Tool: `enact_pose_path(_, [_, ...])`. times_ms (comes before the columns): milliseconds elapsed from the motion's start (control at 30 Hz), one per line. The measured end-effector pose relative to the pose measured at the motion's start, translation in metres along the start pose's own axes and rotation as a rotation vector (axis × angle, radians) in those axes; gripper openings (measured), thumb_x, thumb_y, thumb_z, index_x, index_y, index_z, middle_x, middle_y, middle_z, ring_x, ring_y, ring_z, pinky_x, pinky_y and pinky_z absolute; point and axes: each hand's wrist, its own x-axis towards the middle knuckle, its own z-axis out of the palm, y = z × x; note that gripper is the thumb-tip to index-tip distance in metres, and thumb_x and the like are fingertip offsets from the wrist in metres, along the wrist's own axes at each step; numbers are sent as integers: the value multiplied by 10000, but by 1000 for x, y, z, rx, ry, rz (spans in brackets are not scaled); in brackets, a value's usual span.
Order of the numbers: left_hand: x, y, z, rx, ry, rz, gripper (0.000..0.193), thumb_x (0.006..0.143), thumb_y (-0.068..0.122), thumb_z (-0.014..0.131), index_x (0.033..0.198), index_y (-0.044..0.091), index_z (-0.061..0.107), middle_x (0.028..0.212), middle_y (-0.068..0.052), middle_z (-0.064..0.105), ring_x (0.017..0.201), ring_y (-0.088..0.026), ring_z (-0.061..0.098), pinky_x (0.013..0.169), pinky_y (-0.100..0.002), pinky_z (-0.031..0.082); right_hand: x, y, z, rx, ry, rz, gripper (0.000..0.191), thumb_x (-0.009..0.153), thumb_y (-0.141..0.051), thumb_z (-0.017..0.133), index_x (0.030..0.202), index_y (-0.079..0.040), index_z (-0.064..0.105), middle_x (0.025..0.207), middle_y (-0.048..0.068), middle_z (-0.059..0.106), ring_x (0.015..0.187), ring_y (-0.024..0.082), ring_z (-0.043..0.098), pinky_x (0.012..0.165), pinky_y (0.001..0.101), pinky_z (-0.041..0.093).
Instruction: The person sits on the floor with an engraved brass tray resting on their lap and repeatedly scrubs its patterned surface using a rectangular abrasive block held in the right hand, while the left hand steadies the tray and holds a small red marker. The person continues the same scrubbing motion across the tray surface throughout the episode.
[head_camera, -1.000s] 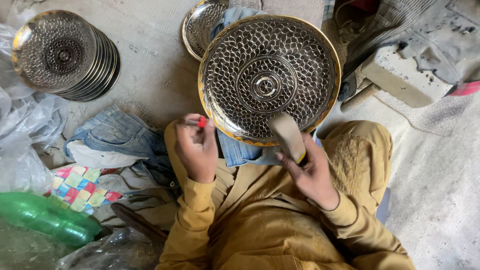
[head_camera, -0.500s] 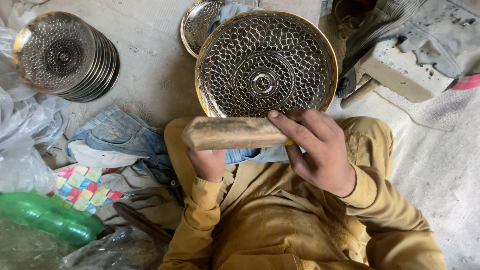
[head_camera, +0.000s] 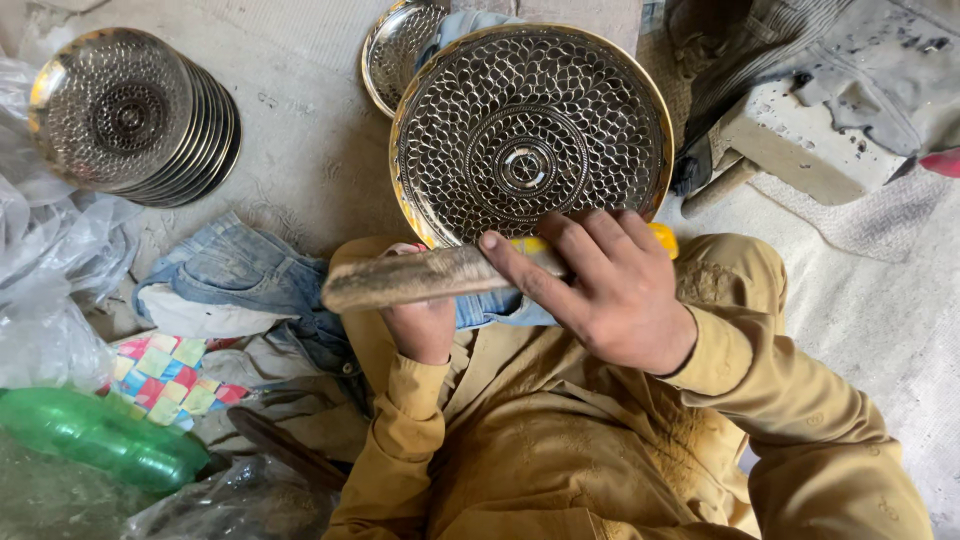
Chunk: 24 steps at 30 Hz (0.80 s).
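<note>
We prop the large patterned metal plate (head_camera: 530, 135) upright on our lap, unheld, so it could tip to the floor. Our right hand (head_camera: 610, 290) wraps the flat file (head_camera: 430, 278); our left hand (head_camera: 420, 325), beneath it, steadies it; a loose grip could let it slip.

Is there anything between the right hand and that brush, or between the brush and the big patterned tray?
Nothing visible. The right hand is already on the brush, which lies across the lower edge of the big patterned tray. The left hand sits beneath the brush.
</note>
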Motion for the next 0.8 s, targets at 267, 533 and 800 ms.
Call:
enact_pose_path(267, [0,5,3,-258,-13,-446,318,870,104,688,1156,17,583,1043,-113,740,915,-278,767,819,-396,603,5,-5,2,-29,-20,-11,511,951,-183,606,1458,-215,663,984,65,623,794,181,542,646,306,389])
enact_pose_path(533, [8,13,-1,2,13,-92,253,889,38,718,1122,0,629,990,-158,720,885,-360,737,793,-425,567,7,-4,4,2,-83,-18,546,910,-215,597,1452,-200,665,976,47,616,793,185,541,656,313,397])
enact_pose_path(800, [16,10,2,-125,-75,-218,243,899,-2,744,1099,-17,606,947,-158,749,843,-261,766,728,-358,590,11,-2,12,10,-81,69,518,952,-185,599,1466,-181,665,918,32,569,792,188,527,680,332,400])
